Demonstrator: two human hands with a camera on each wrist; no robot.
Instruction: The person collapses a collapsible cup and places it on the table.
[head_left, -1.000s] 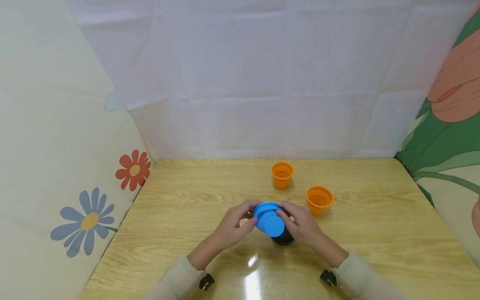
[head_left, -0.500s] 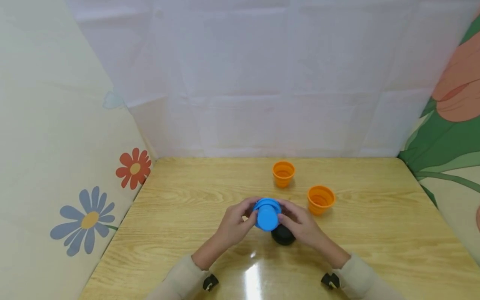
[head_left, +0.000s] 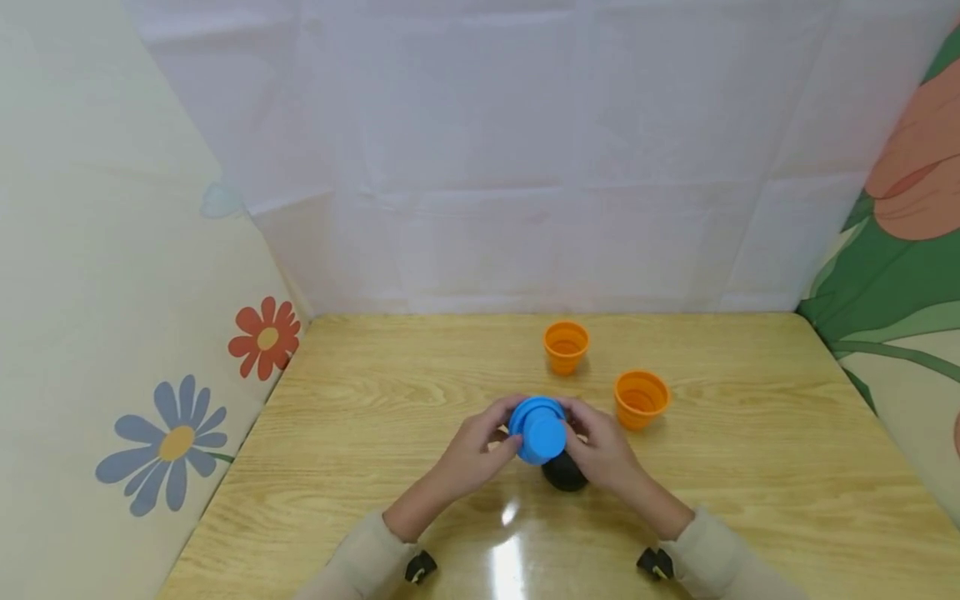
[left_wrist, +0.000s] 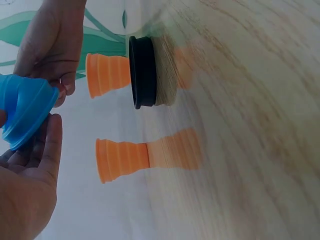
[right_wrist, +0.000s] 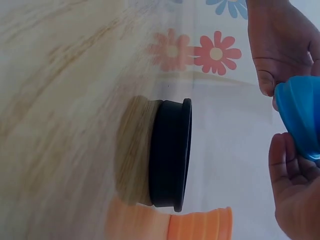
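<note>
Between both hands, raised over the table, is a blue collapsible cup [head_left: 544, 438], partly folded, its round base turned toward the head camera. My left hand [head_left: 474, 446] grips its left side, thumb in front and fingers behind. On the right, my right hand [head_left: 602, 447] holds the cup the same way, fingers at its rim. Below the cup stands a low black round dish-like piece [head_left: 565, 473], partly covered by the cup and right hand in the head view. The right wrist view shows this black piece [right_wrist: 169, 154] upright on the table, with a wider lip on top.
Two orange ribbed cups stand upright beyond the hands: one orange cup [head_left: 566, 348] toward the back, the other orange cup [head_left: 641, 402] nearer and to the right. The wood-grain table [head_left: 375, 375] ends at a white cloth backdrop [head_left: 465, 208], with flower-printed sides.
The blue cup has been tilted about in the hands: its base swung left, then back slightly right. Both hands keep hold of it, rising a little. The orange cups and black piece stay put.
</note>
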